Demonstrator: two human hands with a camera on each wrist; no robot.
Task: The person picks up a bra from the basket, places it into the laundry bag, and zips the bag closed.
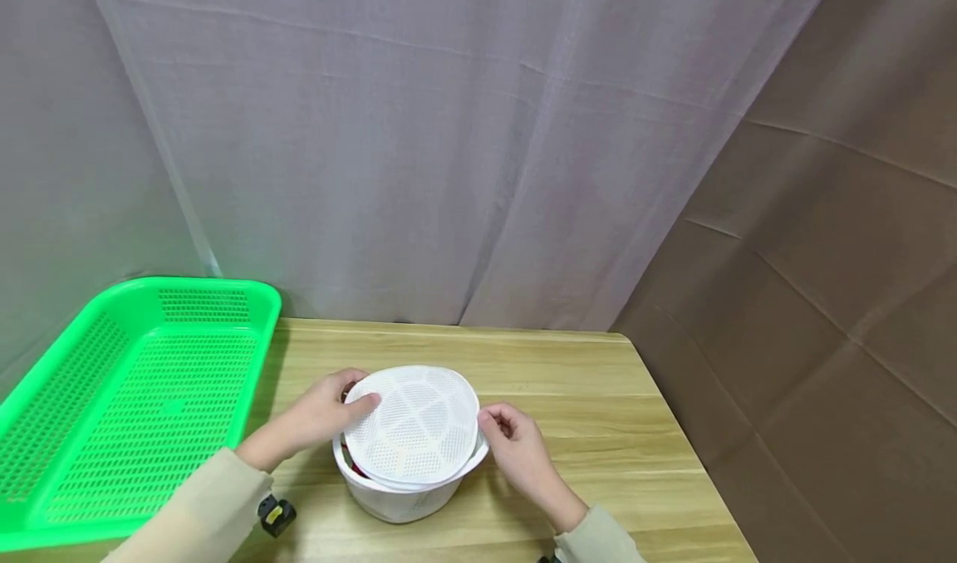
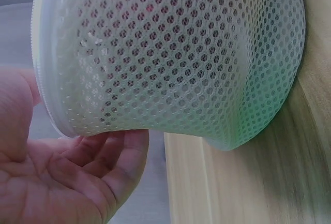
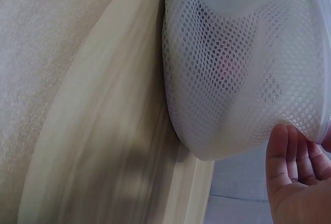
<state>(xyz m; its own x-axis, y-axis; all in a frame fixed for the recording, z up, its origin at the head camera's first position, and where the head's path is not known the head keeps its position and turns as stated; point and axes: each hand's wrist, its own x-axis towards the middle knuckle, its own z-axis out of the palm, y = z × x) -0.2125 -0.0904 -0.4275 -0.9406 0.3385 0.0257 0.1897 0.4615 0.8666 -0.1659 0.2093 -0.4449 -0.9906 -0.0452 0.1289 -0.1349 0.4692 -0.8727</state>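
A white round mesh laundry bag [image 1: 396, 506] stands on the table. Its flat mesh lid [image 1: 422, 422] lies tilted over the mouth, with a gap along the left side where something red and dark [image 1: 350, 455] shows. My left hand [image 1: 325, 413] grips the bag's upper left edge, thumb on top of the lid and fingers down behind the wall. At the right edge, my right hand [image 1: 521, 455] pinches the rim between thumb and curled fingers. In the left wrist view, a zipper [image 2: 39, 53] runs around the rim, and reddish contents show through the mesh.
A large green plastic basket [image 1: 257, 380] with a perforated bottom stands at the left of the wooden table [image 1: 598, 397]. Grey cloth [image 1: 374, 173] hangs behind the table, and brown cloth [image 1: 837, 297] hangs along the right side. A small black device [image 1: 277, 515] sits at the left wrist.
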